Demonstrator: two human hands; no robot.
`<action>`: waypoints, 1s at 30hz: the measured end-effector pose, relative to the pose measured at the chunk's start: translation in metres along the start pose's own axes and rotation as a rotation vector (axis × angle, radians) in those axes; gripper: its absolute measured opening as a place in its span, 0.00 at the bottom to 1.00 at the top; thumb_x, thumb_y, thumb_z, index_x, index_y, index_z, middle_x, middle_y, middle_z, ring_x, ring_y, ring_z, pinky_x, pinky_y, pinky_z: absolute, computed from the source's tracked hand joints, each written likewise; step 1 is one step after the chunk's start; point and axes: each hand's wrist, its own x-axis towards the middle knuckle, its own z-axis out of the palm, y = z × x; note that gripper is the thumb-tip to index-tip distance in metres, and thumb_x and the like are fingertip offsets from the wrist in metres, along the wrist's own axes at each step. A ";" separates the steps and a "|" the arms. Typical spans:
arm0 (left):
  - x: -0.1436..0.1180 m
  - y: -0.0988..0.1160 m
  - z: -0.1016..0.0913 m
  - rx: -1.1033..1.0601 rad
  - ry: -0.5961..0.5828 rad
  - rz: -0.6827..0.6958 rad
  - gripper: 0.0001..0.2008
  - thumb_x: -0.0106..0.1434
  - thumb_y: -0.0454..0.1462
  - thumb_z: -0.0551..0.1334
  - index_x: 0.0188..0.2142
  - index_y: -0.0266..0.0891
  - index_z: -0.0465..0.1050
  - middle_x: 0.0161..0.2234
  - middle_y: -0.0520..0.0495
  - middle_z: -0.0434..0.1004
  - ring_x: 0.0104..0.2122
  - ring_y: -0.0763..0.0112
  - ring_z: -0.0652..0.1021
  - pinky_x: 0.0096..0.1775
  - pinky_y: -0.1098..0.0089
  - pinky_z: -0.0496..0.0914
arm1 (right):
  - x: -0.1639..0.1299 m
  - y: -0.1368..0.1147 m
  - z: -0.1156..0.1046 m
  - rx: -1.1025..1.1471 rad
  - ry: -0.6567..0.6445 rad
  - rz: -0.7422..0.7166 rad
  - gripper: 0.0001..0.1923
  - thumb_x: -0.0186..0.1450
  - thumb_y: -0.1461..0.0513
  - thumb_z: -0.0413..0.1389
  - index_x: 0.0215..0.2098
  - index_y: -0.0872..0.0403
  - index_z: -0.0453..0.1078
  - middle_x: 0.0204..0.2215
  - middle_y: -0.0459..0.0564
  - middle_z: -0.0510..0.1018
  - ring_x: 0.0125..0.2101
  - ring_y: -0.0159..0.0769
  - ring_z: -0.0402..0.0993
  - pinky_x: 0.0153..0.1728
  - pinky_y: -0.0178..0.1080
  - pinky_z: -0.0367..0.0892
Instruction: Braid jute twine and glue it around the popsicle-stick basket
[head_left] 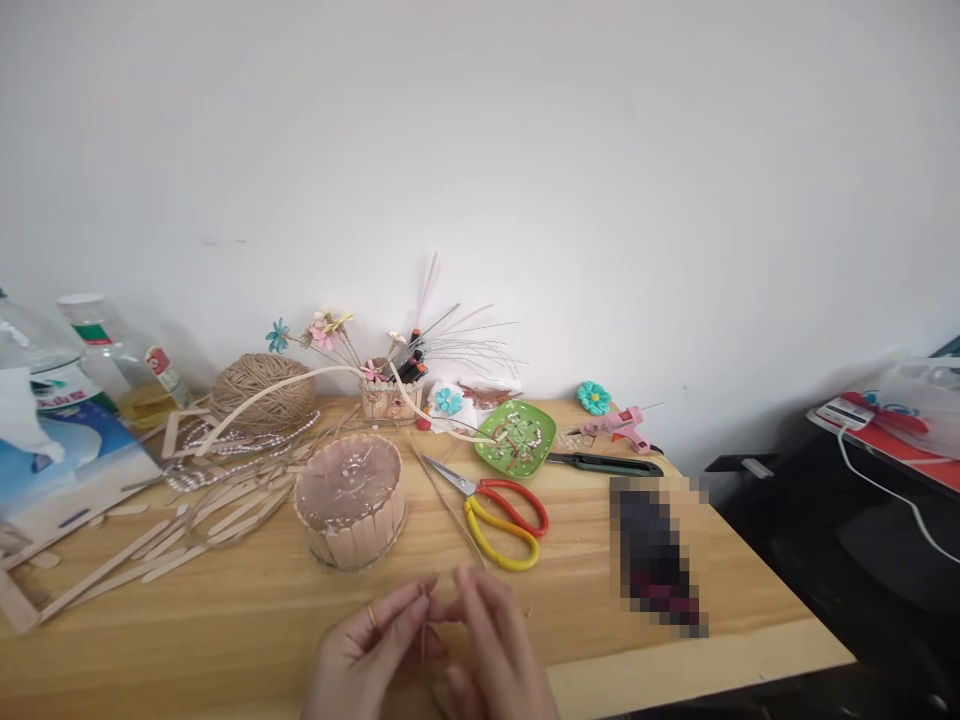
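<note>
Left hand (pixel 361 650): pinching thin string (pixel 424 640), probably light, limp, best held near its tip. Right hand (pixel 499 645): curling alongside, grip unclear. Scissors (pixel 466 487): lying beyond the fingers (pixel 472 605).

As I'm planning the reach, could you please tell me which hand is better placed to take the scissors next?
Probably the right hand: the scissors lie with their handles just ahead of it, while the left hand, farther off, appears to pinch a thin strand.
</note>
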 end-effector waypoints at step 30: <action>-0.016 0.033 0.003 0.005 0.023 0.103 0.15 0.41 0.45 0.71 0.25 0.37 0.77 0.18 0.49 0.78 0.18 0.74 0.73 0.25 0.74 0.68 | 0.066 -0.012 -0.077 -0.583 -0.314 -0.383 0.14 0.49 0.59 0.59 0.31 0.52 0.60 0.25 0.48 0.70 0.22 0.35 0.69 0.17 0.33 0.63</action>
